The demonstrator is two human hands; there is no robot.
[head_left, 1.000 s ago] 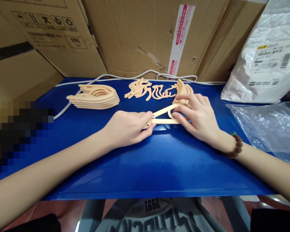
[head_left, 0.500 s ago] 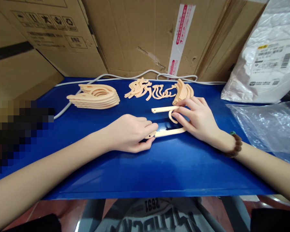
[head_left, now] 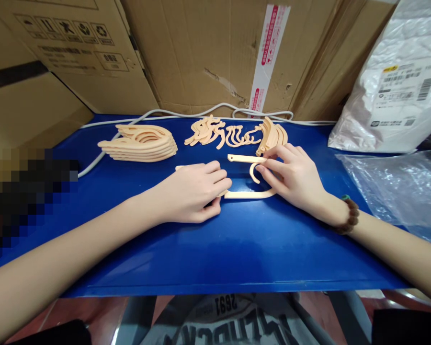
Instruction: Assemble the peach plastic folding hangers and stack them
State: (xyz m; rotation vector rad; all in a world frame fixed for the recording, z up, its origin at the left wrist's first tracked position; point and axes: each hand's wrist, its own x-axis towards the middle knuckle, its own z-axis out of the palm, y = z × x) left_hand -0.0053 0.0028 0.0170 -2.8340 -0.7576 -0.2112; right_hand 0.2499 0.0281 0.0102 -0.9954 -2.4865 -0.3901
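My right hand (head_left: 292, 179) is closed on a beige plastic hanger frame (head_left: 249, 195), whose long curved bar runs left from under the fingers. Between its fingertips are also a straight arm (head_left: 242, 158) with a hole at its end and a curved hook (head_left: 254, 173). My left hand (head_left: 197, 191) is closed round another beige hanger piece (head_left: 180, 167); its palm hides most of that piece. One end of it sits at the left end of the curved bar. Whether the two are joined, I cannot tell.
Behind my hands lie a stack of beige hanger frames (head_left: 140, 152), a heap of small parts (head_left: 204, 132), loose hooks (head_left: 242, 139) and stacked curved arms (head_left: 275, 136). A white cable (head_left: 187, 114) runs along the cardboard boxes (head_left: 201, 57). At right are a white parcel bag (head_left: 362, 120) and clear plastic (head_left: 398, 191).
My left hand has moved slightly left and up and turned, and the tip of its piece now shows behind the knuckles. The curved bar's left end has shifted a little left; the right hand barely moved.
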